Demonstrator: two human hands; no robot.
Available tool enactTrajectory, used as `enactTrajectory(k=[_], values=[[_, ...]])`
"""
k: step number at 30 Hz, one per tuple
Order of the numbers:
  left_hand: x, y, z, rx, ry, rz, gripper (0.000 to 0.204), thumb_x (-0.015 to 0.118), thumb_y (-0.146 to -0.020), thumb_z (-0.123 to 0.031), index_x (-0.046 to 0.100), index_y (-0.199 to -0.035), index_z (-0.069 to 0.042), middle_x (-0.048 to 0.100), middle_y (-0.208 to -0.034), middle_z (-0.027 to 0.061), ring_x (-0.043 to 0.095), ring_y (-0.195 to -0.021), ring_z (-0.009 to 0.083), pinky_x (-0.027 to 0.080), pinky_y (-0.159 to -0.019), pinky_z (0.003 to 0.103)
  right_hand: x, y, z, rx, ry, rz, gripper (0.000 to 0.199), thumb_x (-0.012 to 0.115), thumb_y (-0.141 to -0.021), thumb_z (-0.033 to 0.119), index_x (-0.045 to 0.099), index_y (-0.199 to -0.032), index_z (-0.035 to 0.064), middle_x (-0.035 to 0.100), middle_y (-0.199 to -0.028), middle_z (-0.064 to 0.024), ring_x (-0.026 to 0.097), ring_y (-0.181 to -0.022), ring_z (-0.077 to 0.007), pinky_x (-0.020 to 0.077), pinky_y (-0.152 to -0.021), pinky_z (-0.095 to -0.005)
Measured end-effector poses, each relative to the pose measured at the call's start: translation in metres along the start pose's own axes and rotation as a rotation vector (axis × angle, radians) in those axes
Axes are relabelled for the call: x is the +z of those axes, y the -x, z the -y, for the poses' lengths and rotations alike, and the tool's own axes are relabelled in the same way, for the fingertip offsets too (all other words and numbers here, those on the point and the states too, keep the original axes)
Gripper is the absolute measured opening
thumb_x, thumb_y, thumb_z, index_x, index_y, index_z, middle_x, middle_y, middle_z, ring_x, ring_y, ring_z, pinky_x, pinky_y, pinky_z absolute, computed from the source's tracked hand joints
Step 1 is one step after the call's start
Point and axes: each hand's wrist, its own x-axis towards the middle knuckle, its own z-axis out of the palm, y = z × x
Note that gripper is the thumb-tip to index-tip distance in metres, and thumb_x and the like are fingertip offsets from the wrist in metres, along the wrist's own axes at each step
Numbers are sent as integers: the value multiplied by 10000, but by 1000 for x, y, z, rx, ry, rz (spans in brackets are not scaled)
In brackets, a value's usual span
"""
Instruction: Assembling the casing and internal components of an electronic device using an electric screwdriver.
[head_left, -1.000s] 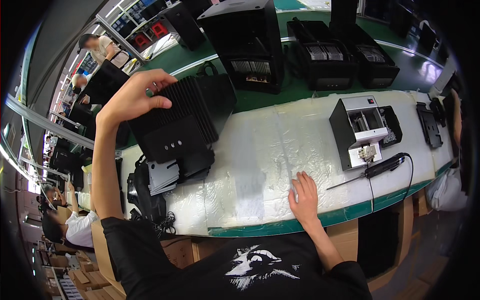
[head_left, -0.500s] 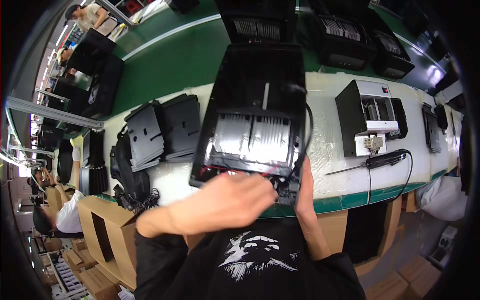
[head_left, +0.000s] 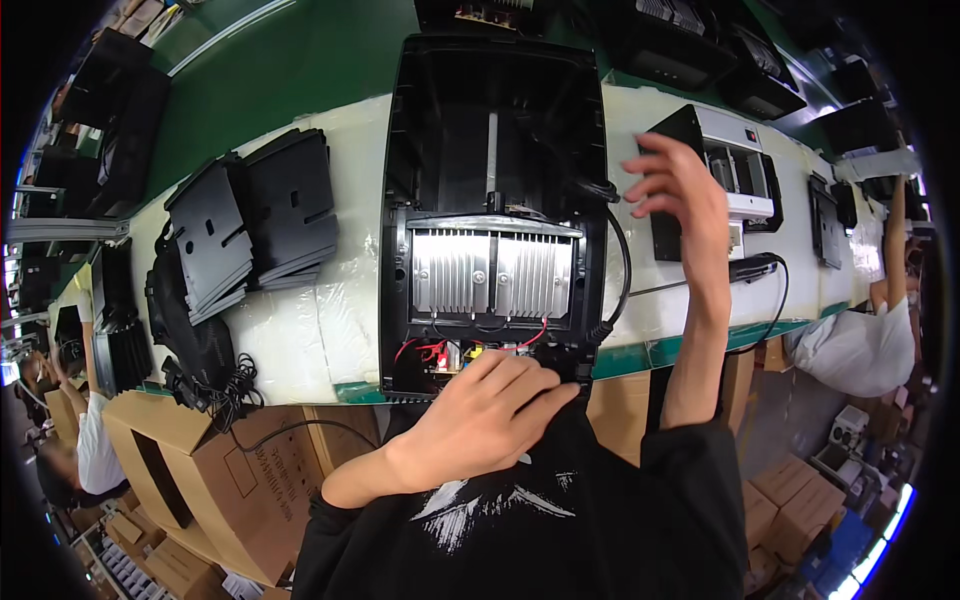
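An open black housing (head_left: 450, 130) lies in front of me on the white-covered bench. Inside it, two finned silver heat sinks (head_left: 450, 275) sit side by side, with red and black wires and a circuit board (head_left: 440, 357) at the near end. My left hand (head_left: 490, 410) is at the housing's near right corner, fingers curled together; what they grip is hidden beneath them. To the right of the housing, my right hand (head_left: 680, 190) is raised with its fingers apart, holding nothing. A black cable (head_left: 627, 260) loops along the housing's right side, below that hand.
Stacked black panels (head_left: 290, 200) lie at left, beside a coiled black cord (head_left: 235, 385). At right stand a grey-and-black machine (head_left: 735, 170) and a black corded tool (head_left: 752, 267) with a thin tip. More housings (head_left: 660, 45) line the far side. Cardboard boxes (head_left: 240, 480) stand below; people work at both sides.
My right hand has left the housing's near right side and risen beside it. The housing, tilted up before, now lies flatter. My left hand stays at its near end.
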Motion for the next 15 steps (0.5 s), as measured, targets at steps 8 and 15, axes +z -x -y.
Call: enactTrajectory(k=[8,15], values=[[27,-30,-7,-247,159,-224,436,644,-761,-62,530,-1173,27,566,-916,140,552,-844,300,461,-782,358,55,-47,46,277,620,446,585,582,-817,497,587,-1132,4,559,-555,-74,543,-442,-120,412,-437,-218],[24,-20,-3,-209,249,-238,320,667,-726,-21,565,-1024,33,559,-839,140,569,-778,303,480,-696,367,82,-41,37,-46,1436,640,400,638,-764,372,656,-920,3,663,-774,-185,649,-803,-341,516,-737,-409]])
